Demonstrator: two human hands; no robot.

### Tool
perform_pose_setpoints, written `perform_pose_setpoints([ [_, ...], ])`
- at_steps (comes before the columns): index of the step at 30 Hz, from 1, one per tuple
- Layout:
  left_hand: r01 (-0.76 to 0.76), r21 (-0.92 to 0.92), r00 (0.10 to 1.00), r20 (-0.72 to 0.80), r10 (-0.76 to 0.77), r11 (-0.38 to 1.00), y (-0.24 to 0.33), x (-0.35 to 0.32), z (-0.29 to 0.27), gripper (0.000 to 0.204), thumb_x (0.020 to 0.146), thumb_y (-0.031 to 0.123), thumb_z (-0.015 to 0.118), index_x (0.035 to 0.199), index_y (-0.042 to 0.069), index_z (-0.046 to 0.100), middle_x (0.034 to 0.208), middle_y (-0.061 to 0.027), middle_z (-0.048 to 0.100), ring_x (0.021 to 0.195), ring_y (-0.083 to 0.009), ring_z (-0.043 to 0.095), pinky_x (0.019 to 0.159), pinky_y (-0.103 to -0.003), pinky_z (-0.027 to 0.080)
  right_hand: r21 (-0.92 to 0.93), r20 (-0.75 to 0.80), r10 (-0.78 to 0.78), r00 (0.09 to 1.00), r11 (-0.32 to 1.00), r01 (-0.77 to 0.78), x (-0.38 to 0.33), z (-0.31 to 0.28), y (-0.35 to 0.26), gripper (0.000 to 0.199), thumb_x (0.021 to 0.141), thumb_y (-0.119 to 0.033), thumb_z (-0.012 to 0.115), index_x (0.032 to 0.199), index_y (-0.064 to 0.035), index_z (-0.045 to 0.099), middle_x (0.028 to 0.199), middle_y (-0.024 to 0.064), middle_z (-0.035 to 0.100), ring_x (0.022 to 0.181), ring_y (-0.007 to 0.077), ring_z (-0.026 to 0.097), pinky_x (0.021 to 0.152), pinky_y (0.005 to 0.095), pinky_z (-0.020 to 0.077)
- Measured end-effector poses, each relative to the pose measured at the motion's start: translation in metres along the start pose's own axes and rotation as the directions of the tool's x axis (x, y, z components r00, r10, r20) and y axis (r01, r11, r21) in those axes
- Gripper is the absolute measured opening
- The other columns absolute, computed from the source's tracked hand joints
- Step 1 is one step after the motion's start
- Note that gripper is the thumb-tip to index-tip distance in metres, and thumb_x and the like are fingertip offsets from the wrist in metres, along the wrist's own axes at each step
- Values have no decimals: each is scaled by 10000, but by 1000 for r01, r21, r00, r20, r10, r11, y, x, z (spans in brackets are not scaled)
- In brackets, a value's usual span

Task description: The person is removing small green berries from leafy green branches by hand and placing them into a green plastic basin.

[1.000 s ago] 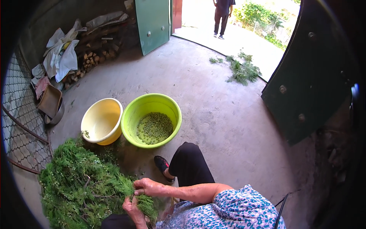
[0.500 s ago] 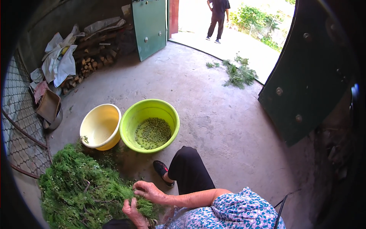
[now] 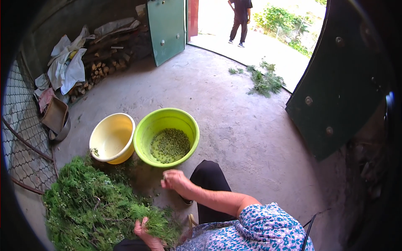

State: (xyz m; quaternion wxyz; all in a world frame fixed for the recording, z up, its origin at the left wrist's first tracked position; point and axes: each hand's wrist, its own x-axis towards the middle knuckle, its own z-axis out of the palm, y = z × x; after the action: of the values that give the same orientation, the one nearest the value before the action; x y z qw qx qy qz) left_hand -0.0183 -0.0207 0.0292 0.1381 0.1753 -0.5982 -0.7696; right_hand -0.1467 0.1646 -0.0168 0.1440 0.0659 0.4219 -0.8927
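Note:
My left hand (image 3: 146,233) is closed round a feathery green conifer sprig (image 3: 155,218) at the right edge of a big heap of cut conifer branches (image 3: 92,205). Pale green cones or berries dot the heap. My right hand (image 3: 176,180) is raised just short of the near rim of a lime-green basin (image 3: 138,146), fingers bent and pinched together. What they hold is too small to make out. Many small green cones or berries (image 3: 169,145) lie across the basin's bottom. Touching that basin on its left is a pale yellow basin (image 3: 112,139) with a bit of greenery by its rim.
Loose branches (image 3: 267,80) lie by the doorway, where a person (image 3: 240,21) stands outside. Green metal doors (image 3: 166,33) swing inward on both sides. Stacked firewood (image 3: 100,70), white sacks (image 3: 71,69) and wire mesh (image 3: 25,125) line the left. My knee (image 3: 209,180) rises beside my right forearm.
My right hand has left the sprig and moved up and right toward the lime-green basin. My left hand stays at the heap with the sprig.

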Motion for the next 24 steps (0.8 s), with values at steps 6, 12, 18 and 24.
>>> perform_pose_setpoints([
  [6, -52, -17, 998, 38, 52, 999, -8, 7, -6, 158, 819, 104, 506, 673, 71, 455, 655, -4, 527, 571, -97, 499, 529, -255, 447, 267, -346, -194, 918, 918, 294, 54, 17, -88, 417, 847, -91, 518, 1171, 85, 325, 1093, 217, 459, 958, 304, 551, 812, 377, 504],
  [12, -131, -82, 986, -118, 121, 988, 10, 10, 17, 123, 841, 155, 493, 810, 40, 520, 746, -39, 561, 628, -128, 535, 555, -285, 472, -2, 41, -120, 992, 993, 120, -4, 8, -15, 284, 837, -186, 598, 1038, 4, 533, 807, 49, 577, 707, 128, 556, 642, 266, 483],
  [18, -297, -138, 947, -171, 272, 945, -10, 18, 10, 374, 789, 271, 603, 1039, 12, 503, 907, -93, 606, 744, -186, 591, 668, -328, 516, -586, 220, 432, 875, 775, -236, -93, 25, 69, 429, 844, -302, 590, 1162, -26, 507, 931, 58, 603, 757, 131, 563, 623, 315, 499],
  [24, -284, -184, 925, -311, 219, 941, -8, 23, 16, 312, 867, 275, 546, 1063, 52, 450, 929, -81, 541, 790, -175, 520, 657, -312, 463, -679, 337, 419, 843, 729, -91, -122, 63, 38, 627, 772, -241, 668, 1260, 34, 387, 1156, 142, 537, 1001, 186, 526, 868, 350, 433],
])
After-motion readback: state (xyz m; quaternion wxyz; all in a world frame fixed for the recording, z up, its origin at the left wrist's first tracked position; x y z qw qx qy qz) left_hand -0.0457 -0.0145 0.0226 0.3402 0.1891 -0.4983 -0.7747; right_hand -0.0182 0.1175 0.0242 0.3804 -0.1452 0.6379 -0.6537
